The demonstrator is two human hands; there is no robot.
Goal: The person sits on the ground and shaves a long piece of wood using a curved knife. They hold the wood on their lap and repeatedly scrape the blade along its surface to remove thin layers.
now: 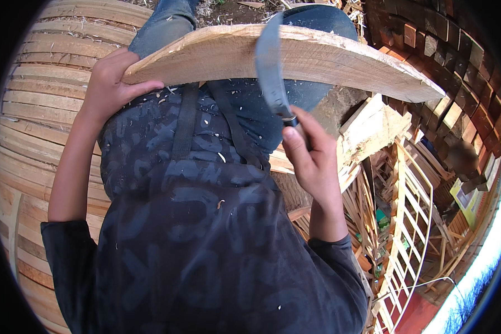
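Observation:
A long pale wooden board [339, 65] lies across my lap, its rough, chipped edge away from me. My left hand [115, 78] grips the board's left end, thumb on the near side and fingers over the far edge. In my right hand [312, 158] is a machete [270, 67] with a broad, slightly curved blade and a dark handle. The blade points up and away from me, over the middle of the board. Whether its edge touches the wood I cannot tell.
Stacked wooden slats [44, 100] fill the left side. To the right are a chopped wood block [373, 131], a slatted wooden frame [406, 239] and loose thin strips [362, 217]. Stacked dark wood pieces [456, 50] rise at the far right. Shavings are scattered on my clothes and the ground.

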